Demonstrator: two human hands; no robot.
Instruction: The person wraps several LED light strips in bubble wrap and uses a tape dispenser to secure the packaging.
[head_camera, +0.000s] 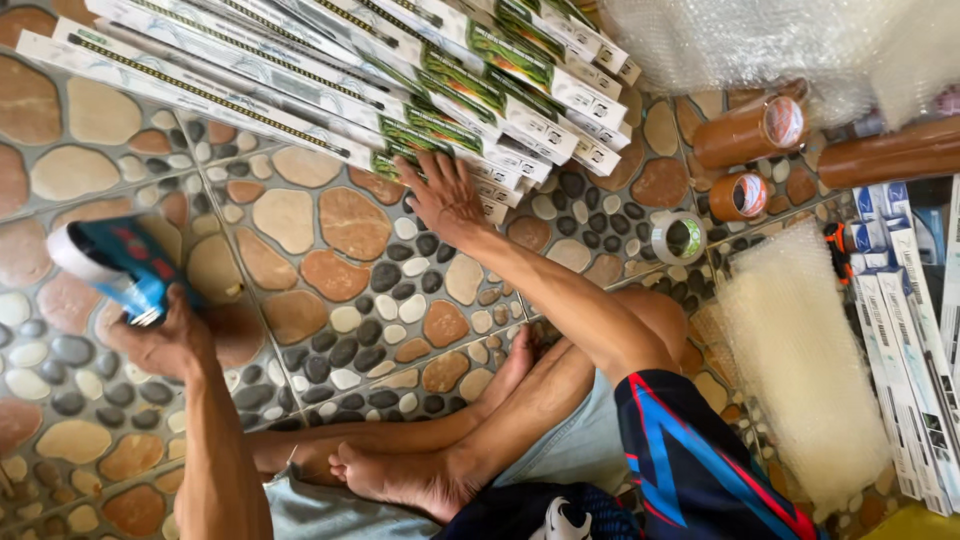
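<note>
Stack of long white boxes (350, 75): long axis runs upper left to lower right, near ends by the knees. Right hand (443, 197), fingers spread flat, presses those ends. Left of the stack, left hand (165, 340) clenches a blue tape dispenser (110, 262). Floor (330, 270): pebble-pattern tile. Right of the stack: three brown tape rolls (750, 130), one clear roll (680, 238), bubble wrap (800, 350).

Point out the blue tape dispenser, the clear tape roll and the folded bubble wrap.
blue tape dispenser (125, 268), head view, blue body.
clear tape roll (664, 238), head view, outer rim.
folded bubble wrap (800, 360), head view, middle of pad.
</note>
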